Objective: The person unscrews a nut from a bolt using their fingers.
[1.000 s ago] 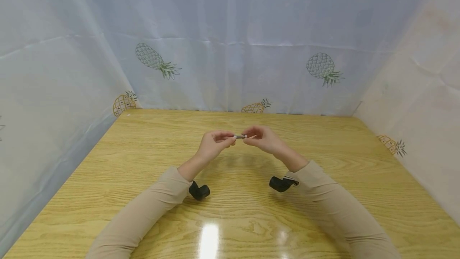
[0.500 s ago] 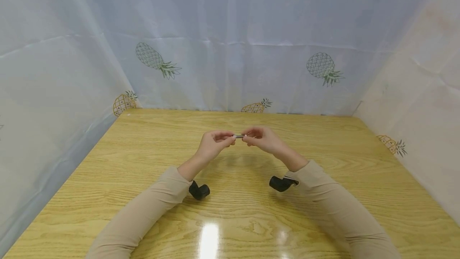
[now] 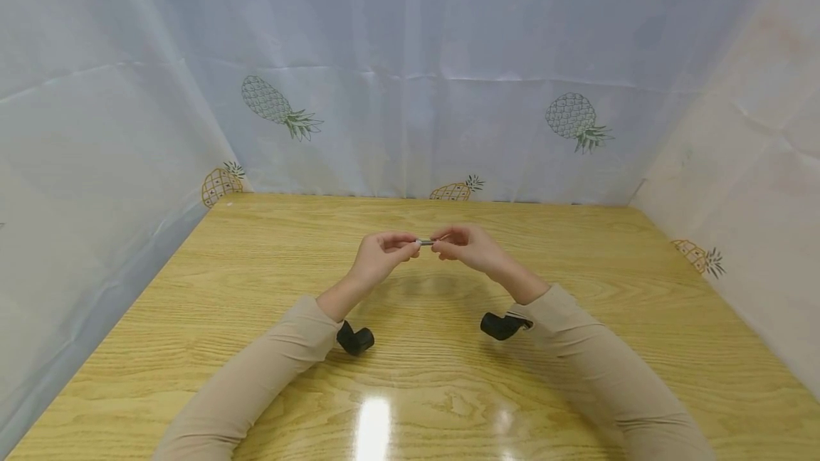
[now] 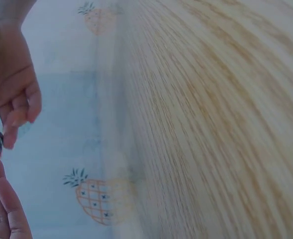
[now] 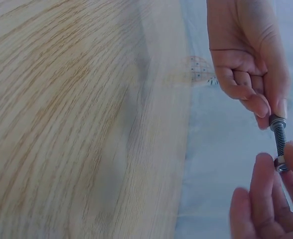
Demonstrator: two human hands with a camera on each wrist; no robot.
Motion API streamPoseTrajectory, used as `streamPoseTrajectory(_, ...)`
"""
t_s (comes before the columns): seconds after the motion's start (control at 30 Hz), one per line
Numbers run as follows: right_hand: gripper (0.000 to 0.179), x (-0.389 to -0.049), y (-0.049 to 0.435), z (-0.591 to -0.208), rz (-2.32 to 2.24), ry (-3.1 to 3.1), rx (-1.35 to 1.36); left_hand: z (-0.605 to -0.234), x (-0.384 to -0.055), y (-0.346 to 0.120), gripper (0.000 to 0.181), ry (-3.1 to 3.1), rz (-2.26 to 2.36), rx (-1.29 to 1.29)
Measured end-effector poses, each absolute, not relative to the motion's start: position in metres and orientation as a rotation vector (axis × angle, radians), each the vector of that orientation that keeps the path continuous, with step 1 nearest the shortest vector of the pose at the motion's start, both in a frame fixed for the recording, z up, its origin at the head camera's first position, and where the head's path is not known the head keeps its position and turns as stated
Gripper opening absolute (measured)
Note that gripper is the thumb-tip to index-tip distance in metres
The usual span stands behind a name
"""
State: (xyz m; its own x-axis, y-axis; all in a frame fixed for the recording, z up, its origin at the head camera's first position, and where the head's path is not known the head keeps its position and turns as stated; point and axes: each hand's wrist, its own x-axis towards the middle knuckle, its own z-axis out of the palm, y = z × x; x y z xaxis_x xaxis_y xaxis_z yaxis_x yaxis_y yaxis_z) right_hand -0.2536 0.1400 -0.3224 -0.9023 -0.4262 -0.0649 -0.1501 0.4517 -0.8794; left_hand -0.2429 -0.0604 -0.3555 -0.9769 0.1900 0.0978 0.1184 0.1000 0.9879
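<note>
My left hand [image 3: 379, 260] and right hand [image 3: 472, 249] pinch opposite ends of one grey threaded metal bolt [image 5: 280, 139] above the yellow wooden table [image 3: 282, 255].

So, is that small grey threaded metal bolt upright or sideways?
Sideways: the head view shows the bolt roughly level, pinched between the bare left hand and bare right hand.

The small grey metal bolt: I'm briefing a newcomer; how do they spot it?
In the head view, find the yellow wood-grain table. Above it, the bare left hand and bare right hand pinch the small grey metal bolt. Its threaded shaft, clear in the right wrist view, sets it apart from the bent black pieces at the wrists.
</note>
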Motion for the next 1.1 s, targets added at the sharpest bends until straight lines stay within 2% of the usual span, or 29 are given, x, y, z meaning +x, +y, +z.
streamPoseTrajectory(0.2, 0.040, -0.2542, 0.1411, -0.3234, -1.517, 2.338, -0.508, -0.3553, -0.2427, -0.0606, 0.026, 2.289, 2.053, 0.316)
streamPoseTrajectory(0.53, 0.034, -0.2545, 0.1399, -0.3232, -1.518, 2.323, -0.452, -0.3552, -0.2436, -0.0606, 0.024, 2.284, 2.052, 0.294)
streamPoseTrajectory(0.77, 0.043, -0.2533, 0.1418, -0.3228, -1.539, 2.326, -0.473, -0.3545, -0.2427, -0.0606, 0.026, 2.285, 2.047, 0.314)
streamPoseTrajectory(1.1, 0.038, -0.2545, 0.1410, -0.3231, -1.539, 2.294, -0.428, -0.3559, -0.2426, -0.0618, 0.028, 2.288, 2.046, 0.332)
